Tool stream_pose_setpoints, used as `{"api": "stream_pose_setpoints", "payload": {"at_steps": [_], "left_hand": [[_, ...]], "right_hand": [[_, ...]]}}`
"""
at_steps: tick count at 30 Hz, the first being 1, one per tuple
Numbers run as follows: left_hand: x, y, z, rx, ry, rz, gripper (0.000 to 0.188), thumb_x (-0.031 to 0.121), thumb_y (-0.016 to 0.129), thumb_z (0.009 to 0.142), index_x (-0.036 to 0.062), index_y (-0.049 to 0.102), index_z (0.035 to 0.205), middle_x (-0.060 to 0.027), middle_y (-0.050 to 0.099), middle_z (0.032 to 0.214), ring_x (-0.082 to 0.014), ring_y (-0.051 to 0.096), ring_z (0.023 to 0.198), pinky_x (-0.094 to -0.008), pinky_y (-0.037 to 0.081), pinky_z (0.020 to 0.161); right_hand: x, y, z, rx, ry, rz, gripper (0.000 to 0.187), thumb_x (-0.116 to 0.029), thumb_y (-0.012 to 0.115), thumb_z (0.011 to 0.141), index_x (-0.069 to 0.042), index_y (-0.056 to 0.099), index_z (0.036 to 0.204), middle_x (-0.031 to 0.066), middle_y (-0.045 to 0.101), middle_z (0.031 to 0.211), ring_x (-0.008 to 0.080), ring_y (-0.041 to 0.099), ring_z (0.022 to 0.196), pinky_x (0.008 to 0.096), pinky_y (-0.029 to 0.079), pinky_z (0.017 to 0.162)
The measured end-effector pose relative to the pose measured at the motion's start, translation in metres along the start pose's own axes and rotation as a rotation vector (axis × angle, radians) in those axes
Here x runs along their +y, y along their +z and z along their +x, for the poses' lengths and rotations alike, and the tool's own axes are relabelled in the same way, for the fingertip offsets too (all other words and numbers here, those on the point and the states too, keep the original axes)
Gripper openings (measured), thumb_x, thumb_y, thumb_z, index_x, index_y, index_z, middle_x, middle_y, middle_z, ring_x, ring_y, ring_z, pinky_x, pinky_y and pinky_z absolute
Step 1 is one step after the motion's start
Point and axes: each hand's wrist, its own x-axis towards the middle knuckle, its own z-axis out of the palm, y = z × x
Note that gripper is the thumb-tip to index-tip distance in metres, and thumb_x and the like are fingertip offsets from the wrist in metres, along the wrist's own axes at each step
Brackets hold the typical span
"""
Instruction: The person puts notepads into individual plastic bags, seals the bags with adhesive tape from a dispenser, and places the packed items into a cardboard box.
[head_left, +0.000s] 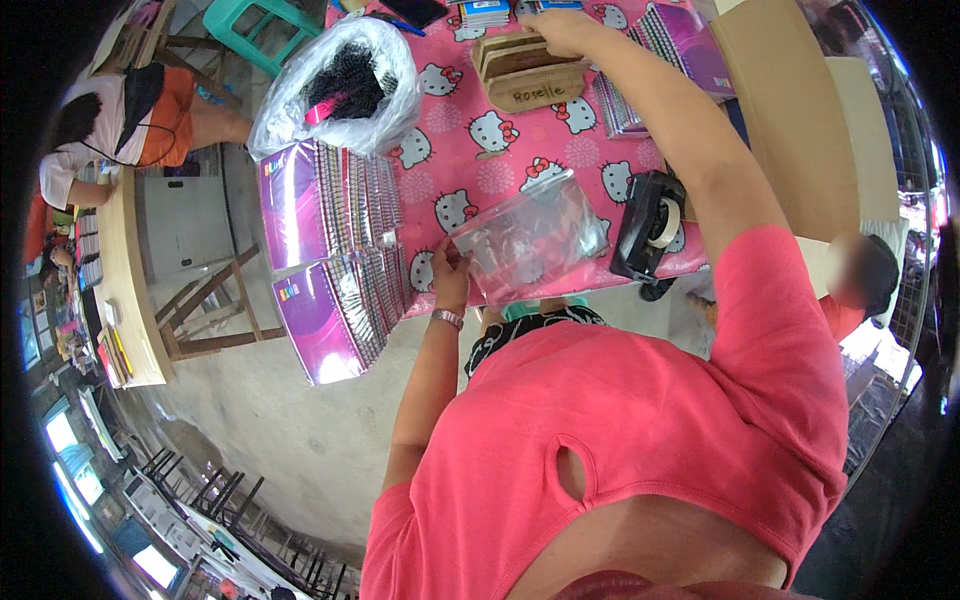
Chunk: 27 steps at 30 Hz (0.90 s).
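Pinching with the left hand [451, 284] the edge of a flat, clear plastic bag [535, 235], seemingly unfilled as yet, on a pink cartoon-printed counter [545, 140], and reaching over a slotted brown wooden holder [540, 95], hand-lettered in black, with the right hand [560, 32], in a grip impossible to tell, beside small blue-covered booklets [487, 12].

Grey flr [250, 430], green stool [226, 27], wood tbl [125, 275], bright windows [154, 566] L

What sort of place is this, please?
It is probably a small workroom for stationery, perhaps for packing it: stacks of purple spiral notebooks stand beside a clear plastic bag and a black tape dispenser on the pink-covered table.
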Motion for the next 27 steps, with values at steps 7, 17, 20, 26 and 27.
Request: {"api": "stream_pose_setpoints", "payload": {"at_steps": [7,17,20,26,27], "left_hand": [[0.001,0.005,0.002,-0.008,0.039,-0.176,0.048,0.002,0.066,0.079,-0.0022,0.048,0.123,-0.0023,0.050,0.087,-0.0126,0.047,0.077,-0.0271,0.043,0.070],[-0.003,0.002,0.002,0.011,0.028,-0.051,0.048,0.007,0.066,0.080,0.0003,0.048,0.124,-0.0049,0.051,0.090,-0.0141,0.050,0.080,-0.0279,0.045,0.071],[0.000,0.000,0.002,-0.008,-0.057,-0.101,0.048,0.008,0.066,0.081,0.0004,0.047,0.125,-0.0064,0.052,0.093,-0.0152,0.052,0.082,-0.0284,0.046,0.072],[0.012,0.004,0.000,-0.005,0.053,0.008,0.049,0.007,0.065,0.081,0.0032,0.045,0.125,-0.0024,0.053,0.092,-0.0121,0.051,0.079,-0.0256,0.046,0.071],[0.022,0.007,-0.001,-0.029,0.016,0.005,0.048,0.008,0.065,0.081,0.0030,0.046,0.125,-0.0029,0.054,0.092,-0.0122,0.051,0.079,-0.0257,0.046,0.070]], "right_hand": [[0.033,0.004,0.002,-0.031,-0.047,-0.049,0.043,-0.008,0.056,0.078,-0.018,0.054,0.119,0.0146,0.063,0.107,0.0338,0.060,0.099,0.0449,0.048,0.081],[0.007,0.011,-0.019,-0.070,0.007,-0.081,0.045,-0.012,0.062,0.073,-0.014,0.056,0.117,0.0161,0.064,0.104,0.0339,0.061,0.098,0.0452,0.049,0.081],[0.000,0.009,-0.026,-0.070,0.030,-0.068,0.047,-0.009,0.062,0.073,-0.015,0.056,0.118,0.0148,0.064,0.104,0.0334,0.060,0.098,0.0458,0.050,0.081],[0.008,0.018,-0.031,-0.152,0.074,-0.125,0.047,-0.008,0.058,0.077,-0.020,0.053,0.123,0.0096,0.061,0.114,0.0317,0.057,0.107,0.0450,0.048,0.085],[0.012,0.027,-0.043,-0.021,0.080,-0.187,0.045,-0.009,0.055,0.080,-0.021,0.052,0.124,0.0093,0.058,0.118,0.0316,0.055,0.110,0.0442,0.047,0.087]]}}
